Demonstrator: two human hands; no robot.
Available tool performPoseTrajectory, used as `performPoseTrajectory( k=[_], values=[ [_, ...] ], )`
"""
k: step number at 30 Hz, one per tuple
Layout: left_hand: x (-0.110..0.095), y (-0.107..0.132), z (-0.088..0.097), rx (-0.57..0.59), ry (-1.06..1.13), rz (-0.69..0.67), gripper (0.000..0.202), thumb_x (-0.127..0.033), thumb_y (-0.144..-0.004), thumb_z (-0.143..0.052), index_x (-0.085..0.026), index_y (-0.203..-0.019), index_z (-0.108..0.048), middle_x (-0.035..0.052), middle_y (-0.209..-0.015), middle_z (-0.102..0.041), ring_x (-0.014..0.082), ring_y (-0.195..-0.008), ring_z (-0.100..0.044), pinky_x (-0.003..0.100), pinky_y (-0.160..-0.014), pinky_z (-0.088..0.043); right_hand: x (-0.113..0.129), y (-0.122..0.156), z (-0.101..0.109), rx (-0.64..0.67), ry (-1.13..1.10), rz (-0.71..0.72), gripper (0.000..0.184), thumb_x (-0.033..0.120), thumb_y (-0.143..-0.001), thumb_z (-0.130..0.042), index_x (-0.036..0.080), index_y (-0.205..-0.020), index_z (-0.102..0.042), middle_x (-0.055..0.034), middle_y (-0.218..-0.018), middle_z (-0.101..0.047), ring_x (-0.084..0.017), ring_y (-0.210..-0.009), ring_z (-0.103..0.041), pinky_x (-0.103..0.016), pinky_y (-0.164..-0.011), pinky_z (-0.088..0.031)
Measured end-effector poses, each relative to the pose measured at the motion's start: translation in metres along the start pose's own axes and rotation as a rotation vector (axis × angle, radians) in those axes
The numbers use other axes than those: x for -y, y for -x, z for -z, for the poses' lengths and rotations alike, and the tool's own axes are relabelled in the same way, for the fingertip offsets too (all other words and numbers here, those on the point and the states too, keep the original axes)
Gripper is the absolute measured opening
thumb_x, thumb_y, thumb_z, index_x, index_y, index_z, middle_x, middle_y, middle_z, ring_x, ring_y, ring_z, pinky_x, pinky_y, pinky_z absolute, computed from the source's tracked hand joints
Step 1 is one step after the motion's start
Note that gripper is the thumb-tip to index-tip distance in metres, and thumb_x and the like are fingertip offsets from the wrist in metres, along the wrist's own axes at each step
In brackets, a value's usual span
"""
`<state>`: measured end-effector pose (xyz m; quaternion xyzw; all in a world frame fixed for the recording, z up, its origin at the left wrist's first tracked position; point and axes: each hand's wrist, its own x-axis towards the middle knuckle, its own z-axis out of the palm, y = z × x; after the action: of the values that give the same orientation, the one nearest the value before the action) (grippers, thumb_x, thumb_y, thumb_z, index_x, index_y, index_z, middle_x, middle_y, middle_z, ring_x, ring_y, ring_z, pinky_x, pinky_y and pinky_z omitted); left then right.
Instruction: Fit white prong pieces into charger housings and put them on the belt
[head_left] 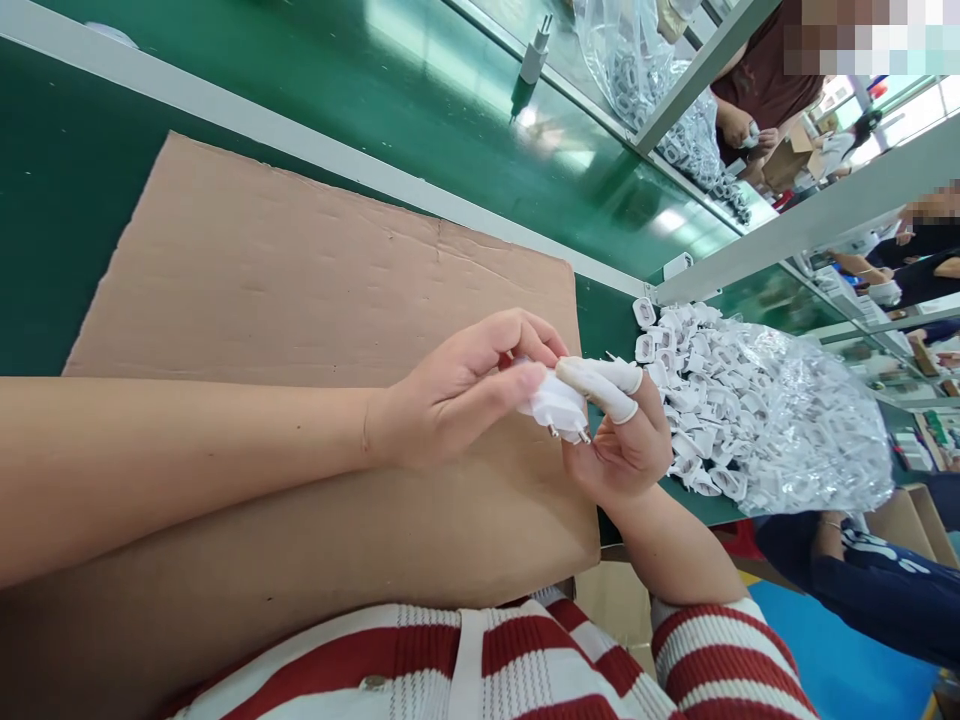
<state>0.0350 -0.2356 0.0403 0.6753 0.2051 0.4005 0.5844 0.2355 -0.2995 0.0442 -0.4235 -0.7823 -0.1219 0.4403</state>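
Over the right edge of a cardboard sheet (300,270), a left hand (465,395) and a right hand (626,445) in finger cots (619,378) both pinch a white two-pin plug (556,407). Its pins are in place; whether it is finished cannot be told. White plug casings (694,385) lie heaped beyond the sheet.

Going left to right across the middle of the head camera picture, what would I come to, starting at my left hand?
Your left hand → the white two-pin plug → your right hand → the loose white plastic parts → the clear plastic bag.
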Motion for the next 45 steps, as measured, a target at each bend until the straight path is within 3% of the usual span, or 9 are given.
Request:
performPoseTrajectory(
  k=[3, 9, 17, 24, 33, 36, 40, 42, 45],
  values=[
    [-0.004, -0.001, 0.002, 0.047, -0.01, 0.008, 0.032, -0.052, -0.102, -0.056, -0.022, -0.096, -0.065, 0.0114, -0.121, -0.072, 0.026, -0.102, -0.069, 0.039, -0.085, -0.057, 0.001, -0.001, 0.002, -0.003, 0.033, 0.026, 0.045, 0.021, -0.096, -0.07, 0.032, -0.14, -0.07, -0.0079, -0.107, -0.079, -0.024, -0.089, -0.078, -0.037, -0.07, -0.067],
    [-0.008, -0.007, -0.002, -0.037, -0.071, 0.17, 0.038, -0.049, -0.107, -0.05, -0.02, -0.088, -0.066, 0.0057, -0.097, -0.073, 0.0191, -0.081, -0.064, 0.032, -0.074, -0.055, 0.004, 0.0, 0.001, 0.047, 0.075, 0.048, 0.042, 0.023, -0.098, -0.067, 0.032, -0.139, -0.069, -0.0072, -0.102, -0.079, -0.024, -0.088, -0.079, -0.036, -0.067, -0.067],
    [-0.005, -0.007, -0.002, -0.065, 0.012, 0.166, 0.042, -0.052, -0.109, -0.051, -0.018, -0.09, -0.068, 0.0065, -0.095, -0.074, 0.0203, -0.087, -0.067, 0.032, -0.081, -0.057, 0.006, -0.001, 0.004, 0.042, 0.015, 0.022, 0.045, 0.019, -0.096, -0.07, 0.031, -0.14, -0.071, -0.0083, -0.108, -0.08, -0.024, -0.093, -0.079, -0.036, -0.075, -0.069],
    [0.001, -0.007, 0.003, -0.067, -0.001, 0.152, 0.04, -0.052, -0.109, -0.05, -0.02, -0.109, -0.075, 0.0058, -0.101, -0.074, 0.0216, -0.093, -0.067, 0.032, -0.087, -0.056, -0.009, 0.011, 0.0, 0.06, -0.168, -0.294, 0.066, 0.044, -0.097, -0.076, 0.032, -0.157, -0.053, -0.0082, -0.121, -0.08, -0.028, -0.102, -0.08, -0.045, -0.088, -0.07],
    [0.01, -0.005, 0.006, 0.018, 0.076, 0.117, 0.042, -0.059, -0.1, -0.064, -0.023, -0.121, -0.071, 0.0087, -0.118, -0.075, 0.0288, -0.107, -0.069, 0.04, -0.097, -0.057, -0.002, 0.009, 0.0, 0.072, -0.34, -0.415, 0.07, 0.042, -0.093, -0.081, 0.037, -0.157, -0.052, -0.0056, -0.124, -0.08, -0.027, -0.107, -0.079, -0.045, -0.096, -0.067],
    [0.017, -0.009, 0.01, 0.08, -0.049, 0.108, 0.045, -0.06, -0.096, -0.071, -0.024, -0.124, -0.069, 0.0083, -0.121, -0.074, 0.0294, -0.109, -0.069, 0.041, -0.1, -0.056, -0.015, 0.002, 0.003, 0.129, -0.337, -0.496, 0.061, 0.044, -0.098, -0.073, 0.034, -0.155, -0.054, -0.0056, -0.116, -0.081, -0.025, -0.103, -0.079, -0.043, -0.092, -0.066],
    [0.032, -0.019, 0.017, -0.1, -0.31, 0.237, 0.048, -0.061, -0.093, -0.072, -0.023, -0.123, -0.069, 0.0071, -0.114, -0.074, 0.0266, -0.097, -0.067, 0.039, -0.092, -0.054, -0.052, -0.013, 0.026, 0.039, -0.044, -0.567, 0.039, 0.033, -0.107, -0.052, 0.032, -0.143, -0.066, -0.0053, -0.115, -0.079, -0.024, -0.107, -0.076, -0.043, -0.091, -0.064],
    [0.038, -0.026, 0.023, -0.204, -0.372, 0.299, 0.05, -0.06, -0.092, -0.072, -0.022, -0.125, -0.068, 0.007, -0.113, -0.074, 0.0248, -0.091, -0.065, 0.038, -0.086, -0.054, -0.066, -0.019, 0.041, 0.132, 0.183, -0.598, 0.036, 0.025, -0.104, -0.051, 0.029, -0.129, -0.075, -0.007, -0.117, -0.079, -0.028, -0.113, -0.073, -0.045, -0.092, -0.062],
    [0.041, -0.046, 0.039, -0.299, -0.406, 0.306, 0.045, -0.051, -0.094, -0.074, -0.021, -0.126, -0.065, 0.0067, -0.117, -0.073, 0.0235, -0.096, -0.064, 0.038, -0.089, -0.052, -0.072, -0.022, 0.055, 0.529, 0.417, -0.711, 0.04, 0.012, -0.094, -0.055, 0.025, -0.123, -0.079, -0.0099, -0.123, -0.078, -0.033, -0.12, -0.068, -0.045, -0.089, -0.06]
  ],
)
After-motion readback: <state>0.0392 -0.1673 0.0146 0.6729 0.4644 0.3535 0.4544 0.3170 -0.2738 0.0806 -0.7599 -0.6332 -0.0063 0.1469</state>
